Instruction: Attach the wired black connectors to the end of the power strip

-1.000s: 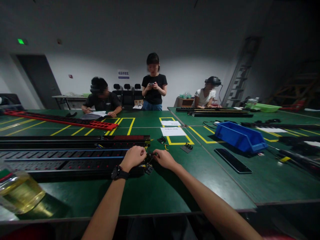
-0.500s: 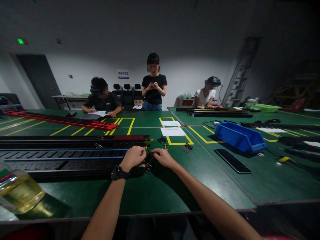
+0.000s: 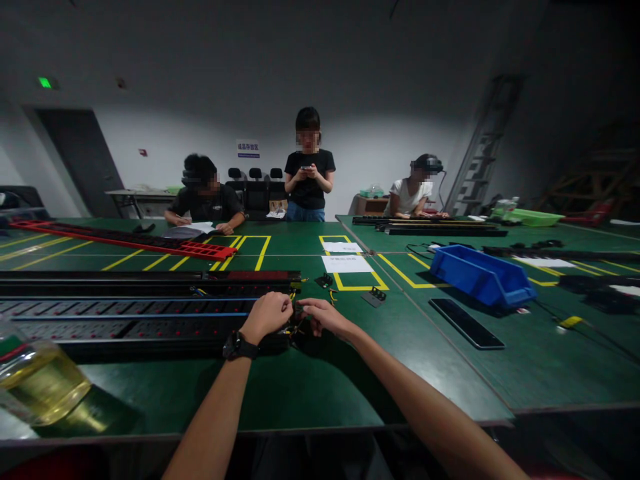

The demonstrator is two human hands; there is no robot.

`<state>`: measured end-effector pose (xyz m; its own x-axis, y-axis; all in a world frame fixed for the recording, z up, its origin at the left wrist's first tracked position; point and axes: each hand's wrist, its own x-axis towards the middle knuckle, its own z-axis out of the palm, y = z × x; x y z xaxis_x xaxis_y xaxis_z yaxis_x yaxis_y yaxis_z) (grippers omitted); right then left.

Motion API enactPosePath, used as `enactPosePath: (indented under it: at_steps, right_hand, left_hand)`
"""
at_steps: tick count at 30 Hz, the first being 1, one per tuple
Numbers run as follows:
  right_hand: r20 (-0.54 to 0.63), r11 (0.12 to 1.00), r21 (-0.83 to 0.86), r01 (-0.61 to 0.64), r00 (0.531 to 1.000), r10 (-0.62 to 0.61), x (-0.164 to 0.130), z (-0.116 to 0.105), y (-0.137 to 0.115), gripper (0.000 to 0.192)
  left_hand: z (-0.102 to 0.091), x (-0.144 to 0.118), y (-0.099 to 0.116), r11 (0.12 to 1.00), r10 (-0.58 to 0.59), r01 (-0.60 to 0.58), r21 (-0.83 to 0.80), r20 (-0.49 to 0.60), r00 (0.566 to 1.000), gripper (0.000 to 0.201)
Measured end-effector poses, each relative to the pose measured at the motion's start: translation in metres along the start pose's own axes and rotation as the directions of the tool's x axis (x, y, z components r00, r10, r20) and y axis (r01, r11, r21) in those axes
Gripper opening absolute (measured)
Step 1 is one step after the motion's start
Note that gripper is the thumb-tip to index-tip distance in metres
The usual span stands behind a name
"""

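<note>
The left hand (image 3: 267, 315), with a black watch at its wrist, is curling shut over the near end of the long black power strip (image 3: 125, 319), which is lying along the green table (image 3: 310, 387). Just off that end, the right hand (image 3: 323, 315) is pinching closed on a small dark part with yellow wires (image 3: 295, 327); what exactly sits between its fingertips is too small to tell. Compared with a second ago, the right hand is sitting closer in against the strip's end, so the gap between the two hands is nearly gone and the small part is being pressed toward the strip. Right of the strip are a blue bin (image 3: 480, 275) and a flat black bar (image 3: 466, 322); left of it, a bottle of yellow liquid (image 3: 40, 383).
</note>
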<state>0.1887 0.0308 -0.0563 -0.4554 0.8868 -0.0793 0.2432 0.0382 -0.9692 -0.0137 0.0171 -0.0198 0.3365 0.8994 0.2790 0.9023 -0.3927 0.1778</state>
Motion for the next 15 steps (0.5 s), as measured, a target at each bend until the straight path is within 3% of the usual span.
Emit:
enactPosePath:
  at_steps: [11, 13, 15]
  right_hand:
    - [-0.019, 0.998, 0.050, 0.039, 0.999, -0.038, 0.004, 0.003, 0.005, 0.042]
    - [-0.095, 0.998, 0.023, 0.063, 0.994, -0.061, 0.007, -0.003, 0.004, 0.039]
    - [-0.248, 0.996, -0.019, 0.090, 0.964, -0.092, 0.011, -0.016, 0.003, 0.037]
  left_hand:
    - [-0.002, 0.002, 0.001, 0.999, -0.022, 0.022, -0.026, 0.023, 0.999, 0.025]
    - [-0.004, 0.002, 0.002, 0.999, -0.027, 0.028, -0.043, 0.023, 0.999, 0.025]
    - [-0.006, 0.001, 0.002, 0.998, -0.027, 0.028, -0.052, 0.020, 0.999, 0.025]
